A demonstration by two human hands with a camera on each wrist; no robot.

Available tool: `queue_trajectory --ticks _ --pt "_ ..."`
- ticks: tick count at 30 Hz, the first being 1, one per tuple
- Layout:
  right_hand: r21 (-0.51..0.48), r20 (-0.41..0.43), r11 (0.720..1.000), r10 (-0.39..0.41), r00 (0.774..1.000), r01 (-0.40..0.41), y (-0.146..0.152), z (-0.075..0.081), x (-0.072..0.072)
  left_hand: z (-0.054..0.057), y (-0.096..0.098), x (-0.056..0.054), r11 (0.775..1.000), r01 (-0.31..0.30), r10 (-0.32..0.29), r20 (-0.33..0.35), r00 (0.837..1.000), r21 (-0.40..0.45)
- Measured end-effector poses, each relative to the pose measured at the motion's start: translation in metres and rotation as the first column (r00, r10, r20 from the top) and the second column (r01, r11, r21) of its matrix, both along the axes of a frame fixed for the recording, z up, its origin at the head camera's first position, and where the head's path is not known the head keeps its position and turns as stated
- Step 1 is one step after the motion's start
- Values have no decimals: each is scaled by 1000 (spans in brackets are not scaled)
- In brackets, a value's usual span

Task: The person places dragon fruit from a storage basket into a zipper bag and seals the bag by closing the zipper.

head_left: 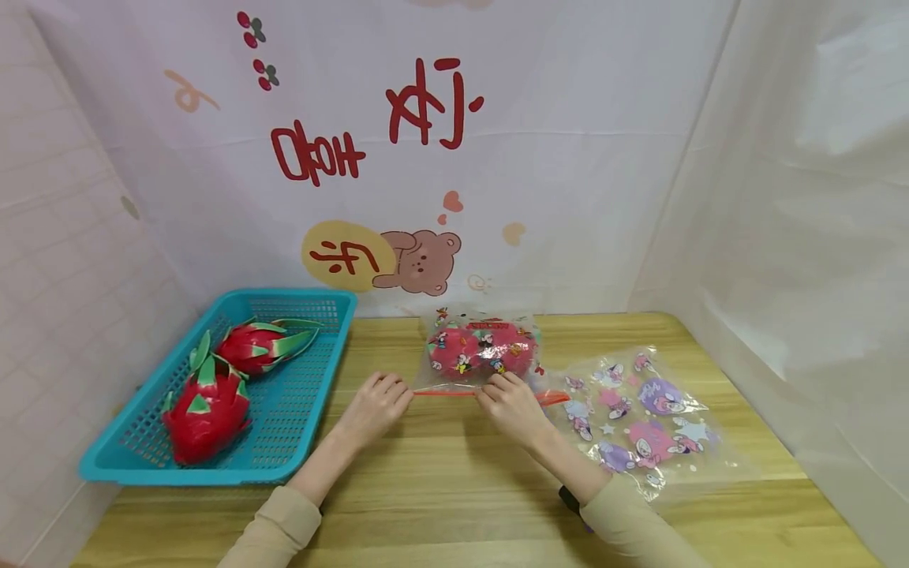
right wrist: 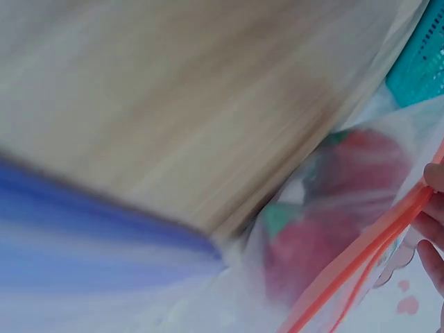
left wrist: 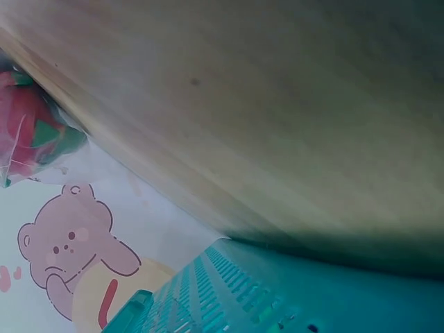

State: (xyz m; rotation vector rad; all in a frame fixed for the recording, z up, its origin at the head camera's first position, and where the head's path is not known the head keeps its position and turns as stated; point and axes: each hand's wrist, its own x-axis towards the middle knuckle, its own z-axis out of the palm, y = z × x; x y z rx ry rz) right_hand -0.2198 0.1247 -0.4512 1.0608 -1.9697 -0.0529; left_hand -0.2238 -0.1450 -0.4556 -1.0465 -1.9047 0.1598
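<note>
Bag (head_left: 454,384) has orange zip (head_left: 443,394) L-R on nr side.

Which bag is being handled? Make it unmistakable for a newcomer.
On the wooden table, look right of the turquoise basket. There lies a clear zip bag with an orange strip along its near edge. Unlike the flat pink-and-purple bag to its right, it holds two red dragon fruits.

Pale printed backdrop (head_left: 568,173), brick-patterned left wall (head_left: 64,237), wood-grain tabletop (head_left: 426,489)
</note>
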Motion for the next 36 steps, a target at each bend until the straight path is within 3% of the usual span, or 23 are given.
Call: queue_trajectory --ticks 25,36 --pt "-47 66 997 -51 997 54 78 -7 5 0 -1 -2 1000 10 -10 -15 1000 11" --pt "-13 95 984 -176 980 178 96 -6 10 -1 -3 -3 1000 13 -13 -1 1000 19"
